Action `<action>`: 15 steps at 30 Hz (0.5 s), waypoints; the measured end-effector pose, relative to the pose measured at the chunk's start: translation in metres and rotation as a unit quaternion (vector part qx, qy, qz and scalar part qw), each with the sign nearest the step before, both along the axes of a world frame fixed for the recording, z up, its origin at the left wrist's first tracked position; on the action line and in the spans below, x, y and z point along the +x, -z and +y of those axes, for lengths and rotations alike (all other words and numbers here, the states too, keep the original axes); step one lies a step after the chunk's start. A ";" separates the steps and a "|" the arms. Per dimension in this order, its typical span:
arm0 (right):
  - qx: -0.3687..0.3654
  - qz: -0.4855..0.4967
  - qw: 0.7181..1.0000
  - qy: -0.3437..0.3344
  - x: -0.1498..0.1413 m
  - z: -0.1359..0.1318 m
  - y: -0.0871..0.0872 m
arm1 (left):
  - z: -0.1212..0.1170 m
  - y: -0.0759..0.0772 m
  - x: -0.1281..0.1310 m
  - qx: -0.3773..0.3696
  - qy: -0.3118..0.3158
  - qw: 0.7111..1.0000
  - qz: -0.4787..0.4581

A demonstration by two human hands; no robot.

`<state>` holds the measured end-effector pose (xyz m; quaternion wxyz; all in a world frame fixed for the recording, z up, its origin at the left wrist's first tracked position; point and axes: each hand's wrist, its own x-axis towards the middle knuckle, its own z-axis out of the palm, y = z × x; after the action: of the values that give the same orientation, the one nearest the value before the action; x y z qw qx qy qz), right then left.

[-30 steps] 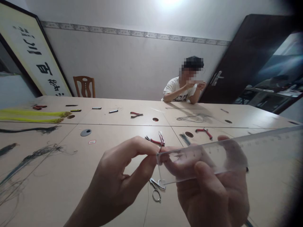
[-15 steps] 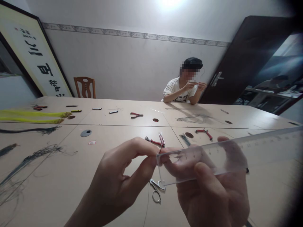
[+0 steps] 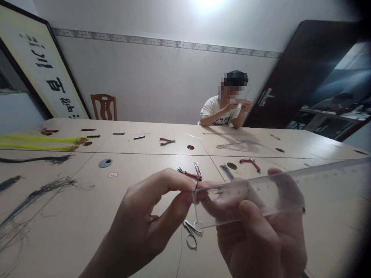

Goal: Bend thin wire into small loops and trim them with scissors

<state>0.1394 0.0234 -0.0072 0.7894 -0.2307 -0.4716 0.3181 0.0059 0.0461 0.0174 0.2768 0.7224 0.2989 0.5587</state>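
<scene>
My right hand (image 3: 255, 235) grips a clear plastic ruler (image 3: 278, 193), thumb on its near face and fingers behind, visible through it. The ruler slants up to the right; its number marks are faint. At its left end, the finger and thumb of my left hand (image 3: 156, 212) are pinched on a thin dark strand (image 3: 197, 183), which curves above the fingertips by the ruler's corner. How far the strand runs behind the ruler is hard to make out. Below the hands, silver folding scissors (image 3: 191, 241) lie on the table, with a fine line beside them.
Red-handled pliers (image 3: 251, 161) and more red-handled tools (image 3: 189, 172) lie on the table (image 3: 139, 247). Dark strand bundles (image 3: 43, 193) and yellow strands (image 3: 37, 141) spread at left. Table holes (image 3: 231, 165) are nearby. A co-worker (image 3: 220, 108) sits across, hands raised.
Both hands and the ruler stay almost where they were; the ruler's far right end is slightly lower. The co-worker's hands have shifted a little.
</scene>
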 end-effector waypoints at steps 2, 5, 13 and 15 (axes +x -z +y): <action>0.003 -0.003 1.000 -0.006 0.000 0.000 0.000 | -0.001 0.002 -0.003 0.014 0.008 1.000 0.012; 0.004 -0.001 1.000 -0.005 0.000 0.000 -0.001 | -0.001 0.004 -0.006 0.032 0.025 0.999 0.029; 0.012 -0.006 1.000 -0.006 -0.002 0.001 0.001 | 0.001 0.003 -0.006 0.030 0.026 0.999 0.034; 0.010 0.010 1.000 -0.024 -0.001 0.004 -0.003 | 0.000 0.002 -0.007 0.030 0.012 0.999 0.022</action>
<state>0.1386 0.0274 -0.0042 0.7885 -0.2081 -0.4724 0.3343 -0.0007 0.0461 0.0150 0.2551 0.7460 0.2799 0.5477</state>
